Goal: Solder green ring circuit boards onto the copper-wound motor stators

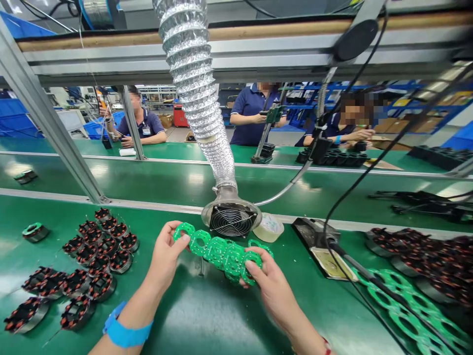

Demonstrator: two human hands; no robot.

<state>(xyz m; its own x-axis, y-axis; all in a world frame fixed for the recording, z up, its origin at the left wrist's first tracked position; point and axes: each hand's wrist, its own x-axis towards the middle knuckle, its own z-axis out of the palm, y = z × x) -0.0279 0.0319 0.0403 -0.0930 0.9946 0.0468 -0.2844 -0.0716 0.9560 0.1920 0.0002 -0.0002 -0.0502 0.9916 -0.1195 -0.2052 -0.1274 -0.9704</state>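
Green circuit boards (216,252): ring-shaped boards joined in strips, held up between two hands above the near green bench (207,325), just near of a fan-fronted hood (232,217).
Left hand (166,254): mostly closed, thumb and fingers pinching the strip's left end; a blue wristband (129,325) circles the wrist.
Right hand (271,276): partly closed, thumb over the boards' right end, where several overlap.
Pale tub (269,229): round, on the bench right of the hood, its contents hard to make out.
Sponge tray (334,264): a yellowish pad inside, on the right beside a cable.
Wound metal rings (99,246): grouped on the left, copper and black; others crowd the right, beside more green boards (406,308).
Blue bins (105,123): far left, contents indistinct.
Black cup-shaped holders (332,158): in a row, far right, insides too dark to read.
Co-workers (251,116): three people in navy shirts, at the far bench.
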